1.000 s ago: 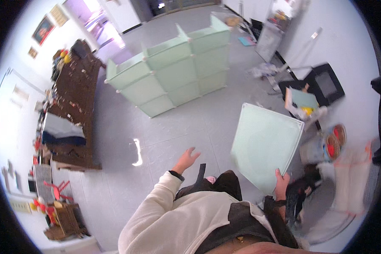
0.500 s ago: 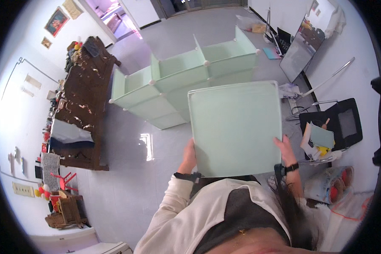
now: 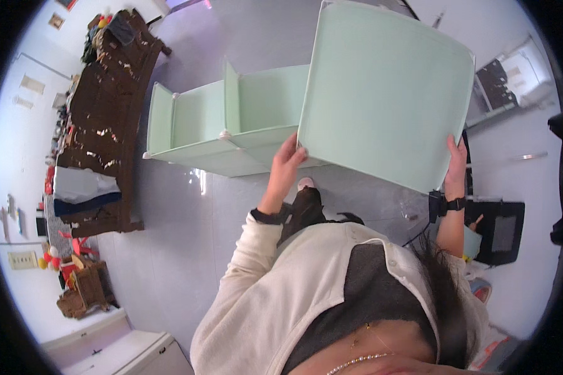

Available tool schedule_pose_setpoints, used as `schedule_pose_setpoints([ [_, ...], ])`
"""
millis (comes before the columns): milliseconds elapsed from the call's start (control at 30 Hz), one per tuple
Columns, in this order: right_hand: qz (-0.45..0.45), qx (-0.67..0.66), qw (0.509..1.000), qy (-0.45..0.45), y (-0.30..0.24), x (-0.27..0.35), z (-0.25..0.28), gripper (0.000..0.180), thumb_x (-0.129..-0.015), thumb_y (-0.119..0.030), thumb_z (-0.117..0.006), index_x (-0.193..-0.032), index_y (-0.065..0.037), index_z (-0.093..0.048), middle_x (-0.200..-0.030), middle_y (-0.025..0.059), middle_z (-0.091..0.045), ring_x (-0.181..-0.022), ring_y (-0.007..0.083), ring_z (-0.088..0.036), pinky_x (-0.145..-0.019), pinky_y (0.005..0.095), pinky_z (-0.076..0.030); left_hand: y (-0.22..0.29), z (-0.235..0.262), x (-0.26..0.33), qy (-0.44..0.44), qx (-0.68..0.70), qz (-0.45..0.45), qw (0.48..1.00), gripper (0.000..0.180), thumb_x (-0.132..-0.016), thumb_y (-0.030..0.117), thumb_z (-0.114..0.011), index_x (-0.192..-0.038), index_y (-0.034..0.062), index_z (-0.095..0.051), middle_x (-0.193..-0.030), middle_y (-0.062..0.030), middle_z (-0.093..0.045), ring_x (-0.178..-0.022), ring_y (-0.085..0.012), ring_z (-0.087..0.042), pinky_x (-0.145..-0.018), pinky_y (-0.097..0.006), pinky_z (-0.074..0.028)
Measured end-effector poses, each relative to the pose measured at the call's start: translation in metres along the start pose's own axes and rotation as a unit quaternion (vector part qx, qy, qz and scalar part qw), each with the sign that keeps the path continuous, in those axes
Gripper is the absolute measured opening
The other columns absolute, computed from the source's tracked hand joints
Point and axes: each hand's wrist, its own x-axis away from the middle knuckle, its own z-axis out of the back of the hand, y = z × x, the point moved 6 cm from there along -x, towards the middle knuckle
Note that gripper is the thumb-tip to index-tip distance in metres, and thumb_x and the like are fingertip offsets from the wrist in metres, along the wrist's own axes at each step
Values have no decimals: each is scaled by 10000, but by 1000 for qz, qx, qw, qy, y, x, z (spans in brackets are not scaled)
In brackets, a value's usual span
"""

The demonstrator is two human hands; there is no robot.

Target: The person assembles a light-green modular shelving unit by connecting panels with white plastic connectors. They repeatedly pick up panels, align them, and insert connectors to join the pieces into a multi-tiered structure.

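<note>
Gripping a large pale green panel (image 3: pixel 385 94) by its lower edge, both hands of the person are raised in front of the body in the middle of the frame. Nearest the camera, at the lower edge, lie the person's cream cardigan (image 3: pixel 275 300) and dark top, with a thin necklace just visible at the bottom. From there the left arm rises to the left hand (image 3: pixel 288 164), which closes its fingers over the lower left corner of the panel, thumb on the near face. The right hand (image 3: pixel 456 164), with a dark watch (image 3: pixel 455 204) on its wrist, clasps the lower right corner in the same way, fingers wrapped round the rim. Held between them, the panel tilts away and fills the upper centre and upper right of the frame, its rounded corners pale against the floor.

Just beyond the left hand, partly hidden behind the panel, stands a mint-green cube shelf unit (image 3: pixel 222 128) on the grey floor (image 3: pixel 169 237), its open compartments divided by upright walls. Below the panel a shoe tip shows beside the left wrist. At the right of the frame, near the right forearm, a dark flat tray-like object (image 3: pixel 503 231) lies on the floor. Farther off, along the upper left, a long dark wooden table (image 3: pixel 106 100) carries clutter, with folded cloth at its lower end. At the lower left sit a small wooden crate (image 3: pixel 81 290) and a white cabinet (image 3: pixel 125 350).
</note>
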Motion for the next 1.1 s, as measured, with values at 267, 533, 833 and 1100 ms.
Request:
schedule_pose_setpoints([
  [267, -16, 71, 994, -84, 90, -145, -206, 297, -936, -220, -649, -1139, -7, -607, -998, 36, -646, -860, 118, -585, -781, 297, -486, -2, 142, -63, 201, -322, 7, 925, 369, -882, 161, -637, -1219, 13, -607, -1241, -170, -594, -1145, -300, -575, -936, -355, -470],
  [533, -135, 143, 962, -190, 223, -195, -296, 341, -913, -247, -670, -1111, 20, -598, -1027, 87, -662, -876, 142, -619, -805, 312, -499, -23, 194, -27, 288, -254, 69, 921, 289, -899, 159, -645, -1153, 22, -641, -1198, -124, -592, -1138, -252, -577, -866, -374, -514],
  [833, 162, 429, 873, -167, 229, -176, -297, 668, -864, -100, -648, -1428, 11, -305, -1305, 296, -511, -1183, 452, -521, -980, 457, -447, -25, 184, -44, 334, -310, 71, 887, 247, -903, 93, -621, -1140, 21, -630, -1148, -125, -563, -1038, -248, -586, -865, -348, -536],
  [1100, -61, 310, 942, -112, 262, -190, -276, 474, -787, -131, -726, -1174, 40, -513, -1089, 211, -630, -977, 330, -629, -851, 406, -494, -19, 170, -49, 329, -312, 80, 888, 281, -888, 74, -633, -1163, 17, -617, -1165, -143, -522, -1058, -258, -586, -842, -335, -557],
])
